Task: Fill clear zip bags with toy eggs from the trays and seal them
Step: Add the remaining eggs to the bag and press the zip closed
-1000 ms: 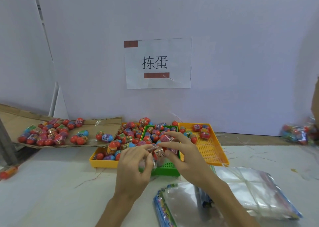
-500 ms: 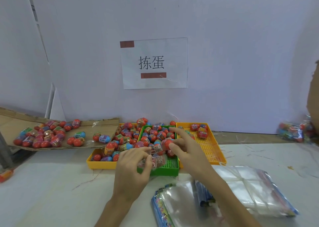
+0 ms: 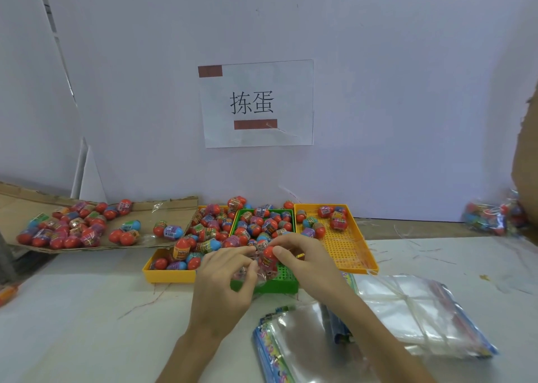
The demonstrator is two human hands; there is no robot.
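My left hand [image 3: 224, 283] grips a small clear zip bag [image 3: 252, 272] over the front of the green tray [image 3: 286, 278]. My right hand [image 3: 302, 262] pinches a red toy egg [image 3: 267, 255] at the bag's mouth. At least one egg shows through the plastic, partly hidden by my fingers. Many red and blue eggs fill the green tray and the left yellow tray [image 3: 168, 275]. A few eggs lie at the back of the right yellow tray [image 3: 346, 251].
A flattened cardboard sheet [image 3: 139, 237] at the left holds several more eggs. Stacks of empty clear bags [image 3: 407, 315] lie at the front right. Filled bags [image 3: 492, 216] sit at the far right by a cardboard edge. A wall with a paper sign stands behind.
My right hand lifted a red egg from the green tray and brought it down to the mouth of the bag held by my left hand. The left hand barely moved.
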